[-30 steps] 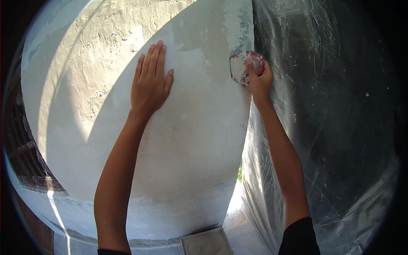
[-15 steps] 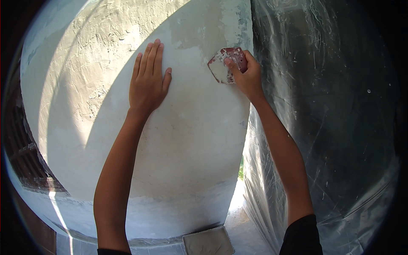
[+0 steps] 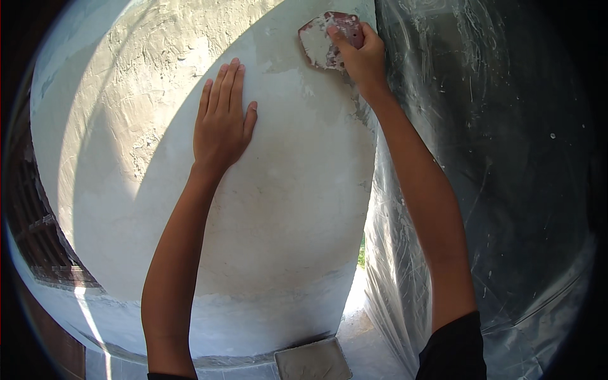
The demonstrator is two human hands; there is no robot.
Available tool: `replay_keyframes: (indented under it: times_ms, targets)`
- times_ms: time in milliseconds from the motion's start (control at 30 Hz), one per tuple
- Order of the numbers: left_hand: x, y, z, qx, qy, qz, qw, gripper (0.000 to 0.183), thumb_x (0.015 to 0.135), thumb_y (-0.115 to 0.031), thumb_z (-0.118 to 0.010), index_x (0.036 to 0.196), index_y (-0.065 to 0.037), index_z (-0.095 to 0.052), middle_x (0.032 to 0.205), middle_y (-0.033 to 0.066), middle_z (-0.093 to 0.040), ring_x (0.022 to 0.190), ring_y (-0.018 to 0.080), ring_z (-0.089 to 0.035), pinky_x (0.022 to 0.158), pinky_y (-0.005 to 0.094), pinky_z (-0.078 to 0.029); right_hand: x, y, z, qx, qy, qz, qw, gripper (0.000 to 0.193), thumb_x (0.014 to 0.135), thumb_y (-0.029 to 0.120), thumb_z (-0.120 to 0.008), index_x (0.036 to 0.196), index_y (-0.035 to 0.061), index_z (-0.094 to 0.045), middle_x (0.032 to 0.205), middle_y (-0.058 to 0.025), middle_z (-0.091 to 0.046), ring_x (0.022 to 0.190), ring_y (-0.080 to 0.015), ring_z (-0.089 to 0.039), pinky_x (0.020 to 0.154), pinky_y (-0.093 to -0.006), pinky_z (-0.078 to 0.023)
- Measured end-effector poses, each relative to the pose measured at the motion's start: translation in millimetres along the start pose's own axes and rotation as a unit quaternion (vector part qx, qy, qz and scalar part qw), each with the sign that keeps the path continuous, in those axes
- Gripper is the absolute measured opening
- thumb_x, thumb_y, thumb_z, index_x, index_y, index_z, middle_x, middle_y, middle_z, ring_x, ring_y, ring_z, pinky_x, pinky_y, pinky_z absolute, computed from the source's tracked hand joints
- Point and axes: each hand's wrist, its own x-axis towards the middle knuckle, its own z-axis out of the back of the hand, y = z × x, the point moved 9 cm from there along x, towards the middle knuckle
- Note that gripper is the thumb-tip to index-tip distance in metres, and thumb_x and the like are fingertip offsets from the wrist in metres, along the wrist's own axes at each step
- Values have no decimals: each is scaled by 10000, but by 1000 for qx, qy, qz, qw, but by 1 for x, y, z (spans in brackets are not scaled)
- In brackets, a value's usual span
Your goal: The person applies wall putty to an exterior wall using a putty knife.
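Observation:
A plastered wall (image 3: pixel 278 209) fills the middle of the view, whitish and smooth, with damp-looking grey patches near its upper right. My left hand (image 3: pixel 221 126) lies flat on it, fingers stretched upward and thumb apart. Higher up and to the right, my right hand (image 3: pixel 366 60) grips a dark red plaster scraper (image 3: pixel 329 41) smeared with pale plaster. Its thumb presses on the scraper's face, and the other fingers are mostly hidden behind. The scraper is at the wall's upper right, close to the edge.
Clear plastic sheeting (image 3: pixel 506 158) hangs along the right side over something dark. At the wall's foot stands a square tray (image 3: pixel 313 361) of grey plaster. A dark slatted wooden frame (image 3: pixel 44 234) borders the left. Rough sunlit plaster (image 3: pixel 158 69) covers the upper left.
My right hand has moved up with the scraper, from beside the left hand's level to near the top of the view. The left hand has stayed in place on the wall.

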Motion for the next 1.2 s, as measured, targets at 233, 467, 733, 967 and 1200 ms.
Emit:
replay_keyframes:
  times_ms: [233,467,733,967,1200]
  targets:
    - [0,0,0,-2,-4,-2,1000,590,1004,-241,-500,1527,-15,-347,1577,134,-386,1486,269,-330,1229,436,-234,-5,-20,12,27,-29,-104,994,365,859,321,-798,1006,14,-667,880,-38,-682,773,-135,-615,725,-303,-506]
    - [4,-4,-1,-7,-6,-1,1000,588,1008,-244,-497,1530,-23,-343,1583,121,-380,1488,260,-327,1231,436,-230,-23,-43,51,9,-105,-136,985,331,902,299,-786,1048,24,-673,918,0,-675,785,-67,-576,708,-239,-481]
    - [0,-1,-2,-7,-4,-3,1000,582,1011,-245,-496,1528,-23,-343,1586,119,-377,1491,257,-321,1233,440,-226,-55,-49,64,100,-110,-159,976,361,893,313,-783,1039,6,-661,902,-40,-690,815,-109,-629,749,-273,-511]
    - [0,-1,-3,-10,-5,-5,1000,584,1012,-243,-497,1530,-22,-339,1583,123,-380,1491,257,-321,1234,439,-223,-77,-49,63,-24,-30,-113,993,345,894,309,-781,1023,15,-657,870,-35,-669,785,-124,-602,755,-293,-495]
    - [-1,1,-2,2,0,-12,1000,583,1020,-258,-498,1529,-22,-340,1597,120,-356,1499,250,-303,1232,438,-228,-101,-53,40,-70,128,-146,978,305,906,280,-765,1002,19,-640,896,-42,-648,783,-111,-573,740,-290,-479]
